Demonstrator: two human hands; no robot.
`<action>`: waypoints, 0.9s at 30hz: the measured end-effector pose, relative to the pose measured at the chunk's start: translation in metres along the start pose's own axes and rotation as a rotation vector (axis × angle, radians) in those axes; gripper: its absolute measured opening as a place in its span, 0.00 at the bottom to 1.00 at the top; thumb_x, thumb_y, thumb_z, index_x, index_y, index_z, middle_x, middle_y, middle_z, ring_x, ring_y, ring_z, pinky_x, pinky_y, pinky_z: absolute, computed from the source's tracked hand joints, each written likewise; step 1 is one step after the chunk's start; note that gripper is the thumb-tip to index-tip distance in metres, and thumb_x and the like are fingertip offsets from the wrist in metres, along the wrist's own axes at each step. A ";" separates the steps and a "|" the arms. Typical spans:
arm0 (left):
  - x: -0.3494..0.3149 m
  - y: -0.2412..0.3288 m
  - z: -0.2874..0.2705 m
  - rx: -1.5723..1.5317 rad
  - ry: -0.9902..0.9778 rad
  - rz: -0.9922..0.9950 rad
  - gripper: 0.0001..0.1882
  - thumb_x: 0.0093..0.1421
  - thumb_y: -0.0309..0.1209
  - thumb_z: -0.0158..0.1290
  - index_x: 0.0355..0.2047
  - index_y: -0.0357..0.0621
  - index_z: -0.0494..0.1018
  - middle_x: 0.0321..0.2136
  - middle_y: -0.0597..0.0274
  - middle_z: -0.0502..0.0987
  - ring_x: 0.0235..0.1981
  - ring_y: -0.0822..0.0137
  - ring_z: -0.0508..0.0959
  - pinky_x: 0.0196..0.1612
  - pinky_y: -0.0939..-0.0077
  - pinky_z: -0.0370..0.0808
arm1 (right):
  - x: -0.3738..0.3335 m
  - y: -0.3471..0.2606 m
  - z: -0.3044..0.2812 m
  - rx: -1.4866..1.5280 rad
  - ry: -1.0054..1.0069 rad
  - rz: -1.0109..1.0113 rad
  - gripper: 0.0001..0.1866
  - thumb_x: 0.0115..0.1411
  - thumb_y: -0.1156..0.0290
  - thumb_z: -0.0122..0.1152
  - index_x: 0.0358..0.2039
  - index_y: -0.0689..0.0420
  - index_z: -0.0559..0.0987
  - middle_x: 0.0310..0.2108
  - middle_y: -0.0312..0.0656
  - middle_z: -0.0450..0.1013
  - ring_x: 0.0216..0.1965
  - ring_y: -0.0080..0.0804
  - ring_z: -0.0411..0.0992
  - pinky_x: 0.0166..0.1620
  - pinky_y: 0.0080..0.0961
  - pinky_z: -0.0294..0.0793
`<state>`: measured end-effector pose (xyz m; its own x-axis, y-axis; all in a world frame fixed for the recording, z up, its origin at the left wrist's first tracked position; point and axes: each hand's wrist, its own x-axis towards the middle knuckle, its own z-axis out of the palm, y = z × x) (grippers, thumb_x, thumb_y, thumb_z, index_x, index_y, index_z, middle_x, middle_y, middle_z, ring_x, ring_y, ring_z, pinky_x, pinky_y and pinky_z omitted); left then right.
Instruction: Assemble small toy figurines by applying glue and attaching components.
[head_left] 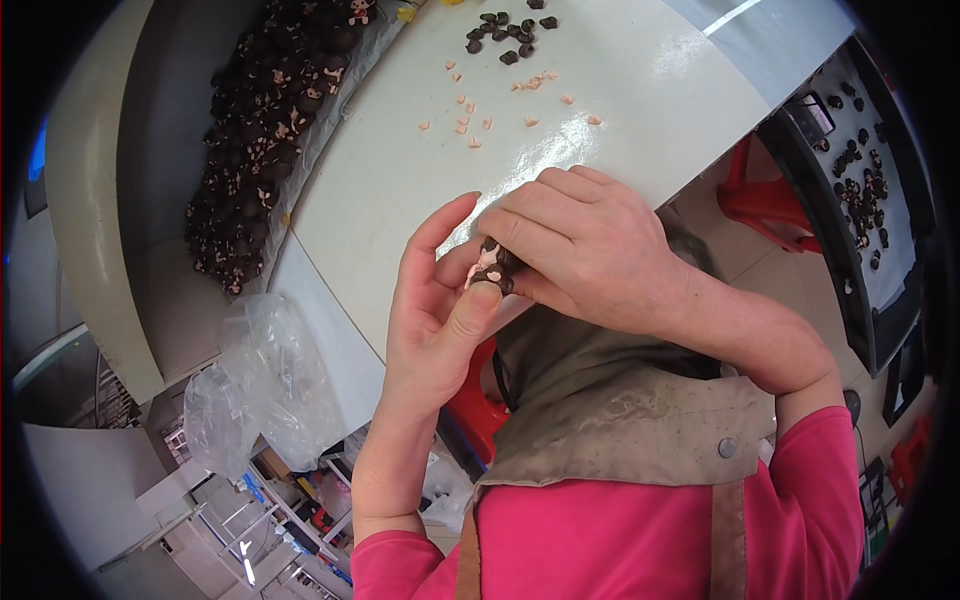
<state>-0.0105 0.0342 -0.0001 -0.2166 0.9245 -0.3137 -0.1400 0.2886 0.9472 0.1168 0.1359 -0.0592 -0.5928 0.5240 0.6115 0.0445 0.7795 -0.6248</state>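
In front of my chest, both hands meet on a small dark brown and pink figurine (488,268). My left hand (432,310) has its thumb pressed on the near end of the figurine, with the index finger curled up and away from it. From the right, my right hand (585,240) closes over the figurine's far side, its fingers bent and its fingertips partly hidden. Beyond the hands, small pink pieces (531,121) lie scattered on the white tabletop (370,200). Several dark brown pieces (510,57) sit loosely grouped farther back.
A large heap of brown and pink figurines (255,150) lies along the table's left side. Clear plastic bags (275,370) hang near its left edge. At the right stands a dark-rimmed tray (835,215) with more brown pieces, near a red stool (765,200).
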 end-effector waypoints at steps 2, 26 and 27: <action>0.001 -0.001 -0.001 0.000 -0.002 0.005 0.38 0.57 0.42 0.55 0.61 0.40 0.49 0.44 0.57 0.72 0.48 0.66 0.72 0.52 0.65 0.71 | 0.000 0.000 0.001 -0.007 0.006 0.003 0.21 0.31 0.75 0.64 0.31 0.54 0.74 0.28 0.33 0.70 0.29 0.30 0.69 0.31 0.25 0.69; 0.002 0.002 -0.001 -0.091 -0.011 -0.023 0.31 0.60 0.31 0.52 0.60 0.39 0.51 0.44 0.57 0.73 0.46 0.72 0.71 0.51 0.76 0.68 | 0.001 0.000 -0.003 -0.013 -0.053 -0.012 0.20 0.34 0.73 0.64 0.33 0.55 0.74 0.29 0.35 0.69 0.30 0.33 0.70 0.33 0.27 0.70; 0.002 0.002 -0.002 -0.109 -0.019 -0.030 0.31 0.60 0.30 0.52 0.60 0.40 0.51 0.44 0.57 0.73 0.46 0.72 0.71 0.50 0.75 0.69 | 0.001 0.000 -0.004 -0.012 -0.052 -0.012 0.20 0.34 0.73 0.64 0.33 0.55 0.74 0.29 0.35 0.69 0.30 0.33 0.70 0.33 0.27 0.70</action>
<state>-0.0128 0.0365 0.0013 -0.1928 0.9206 -0.3395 -0.2502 0.2884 0.9242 0.1195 0.1384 -0.0566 -0.6346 0.4962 0.5924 0.0465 0.7898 -0.6117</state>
